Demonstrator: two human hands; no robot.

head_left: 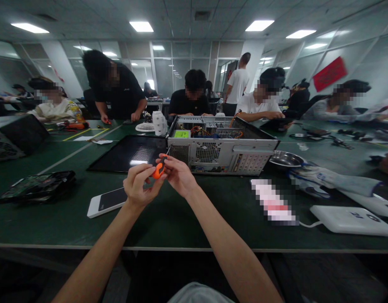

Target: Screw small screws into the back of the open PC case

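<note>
Both hands meet just above the desk (181, 227), in front of the open PC case (222, 149). The left hand (140, 185) and the right hand (179, 174) share one orange-handled screwdriver (159, 167): the left fingers (149, 171) are curled onto the lower end of the handle, the right fingers (168, 162) pinch its upper end, so both are clamped on the tool. The thin shaft runs up and right toward the rear corner of the case, near the fan grille; whether the tip touches the metal cannot be told.

A phone (107, 201) lies on the desk just left of the left wrist, a black side panel (127, 153) sits behind it, and a steel bowl (285, 159) stands beside the case on the right. Other people work at the far side of the desk.

Risks, as a judgement: the grip is only at fingertips, so the screwdriver could slip and drop onto the phone's screen below. If the tip sits badly in a screw head, turning may cam out and scratch the case. A freed screw could roll off the desk, since the bowl is well apart from the hands
</note>
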